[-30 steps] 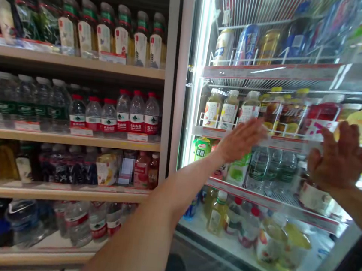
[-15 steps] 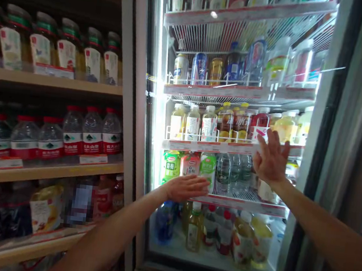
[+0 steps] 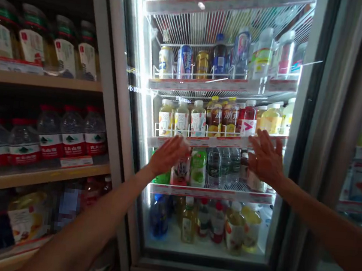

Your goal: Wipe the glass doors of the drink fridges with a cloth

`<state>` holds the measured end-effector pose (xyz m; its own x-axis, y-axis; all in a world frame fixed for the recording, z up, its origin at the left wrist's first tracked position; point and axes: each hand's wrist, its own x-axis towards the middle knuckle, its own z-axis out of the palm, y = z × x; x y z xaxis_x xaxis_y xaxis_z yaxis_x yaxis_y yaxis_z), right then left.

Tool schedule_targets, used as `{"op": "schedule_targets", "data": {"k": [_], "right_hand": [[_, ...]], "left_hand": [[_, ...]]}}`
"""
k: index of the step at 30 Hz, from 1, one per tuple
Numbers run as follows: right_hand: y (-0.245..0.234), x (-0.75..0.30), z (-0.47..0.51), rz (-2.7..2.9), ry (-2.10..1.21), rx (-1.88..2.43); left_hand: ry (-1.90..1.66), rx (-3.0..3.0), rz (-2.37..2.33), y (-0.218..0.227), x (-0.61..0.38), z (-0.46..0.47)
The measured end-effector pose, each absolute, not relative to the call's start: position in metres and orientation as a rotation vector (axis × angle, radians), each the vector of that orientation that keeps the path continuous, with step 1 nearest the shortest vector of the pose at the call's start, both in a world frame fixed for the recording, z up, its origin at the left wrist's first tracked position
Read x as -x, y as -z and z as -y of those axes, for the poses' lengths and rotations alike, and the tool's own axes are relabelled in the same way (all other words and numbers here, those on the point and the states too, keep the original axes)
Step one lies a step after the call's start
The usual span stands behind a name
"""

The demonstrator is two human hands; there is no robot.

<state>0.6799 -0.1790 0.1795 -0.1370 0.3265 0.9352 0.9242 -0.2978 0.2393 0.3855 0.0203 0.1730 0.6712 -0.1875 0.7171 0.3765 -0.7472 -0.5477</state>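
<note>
Left grip: a bare hand, its back to the camera, outline slightly blurred.
Right grip: a bare hand, knuckles and tendons plainly lined.
Left forearm: bare from wrist to the picture's lower edge.
Right forearm: bare from wrist to the right edge; any sleeve lies outside the picture.
</note>
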Motion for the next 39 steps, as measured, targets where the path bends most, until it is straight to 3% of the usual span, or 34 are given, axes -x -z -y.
{"op": "schedule_targets", "data": {"k": [2, 6, 8, 13, 19, 25, 31, 36, 39], "right_hand": [[-0.163, -0.681, 0.185, 1.451, 1.448, 1.588], [-0.131, -0.678, 0.193, 1.694, 1.431, 1.523], [-0.124, -0.680, 0.200, 1.676, 1.445, 1.503], [-0.118, -0.695, 0.220, 1.499, 1.478, 1.550], [-0.097, -0.702, 0.239, 1.545, 1.477, 1.639], [-0.089, -0.714, 0.255, 1.375, 1.444, 1.686], [-0.072, -0.723, 0.267, 1.366, 1.449, 1.709], [-0.063, -0.736, 0.282, 1.254, 1.439, 1.759], [-0.057, -0.738, 0.292, 1.257, 1.448, 1.757]], "left_hand": [[1.174, 2.125, 0.318, -0.174, -0.396, -0.017], [0.697, 2.162, -0.364, -0.154, -0.420, 0.000], [0.654, 2.121, -0.492, -0.162, -0.433, 0.007], [1.356, 2.038, 0.108, -0.201, -0.470, 0.017], [0.621, 2.125, -0.504, -0.150, -0.504, 0.049], [1.100, 2.150, -0.038, -0.185, -0.545, 0.070], [0.654, 2.157, -0.524, -0.163, -0.574, 0.094], [1.065, 2.200, -0.125, -0.198, -0.614, 0.113], [0.895, 2.199, -0.358, -0.172, -0.625, 0.123]]}}
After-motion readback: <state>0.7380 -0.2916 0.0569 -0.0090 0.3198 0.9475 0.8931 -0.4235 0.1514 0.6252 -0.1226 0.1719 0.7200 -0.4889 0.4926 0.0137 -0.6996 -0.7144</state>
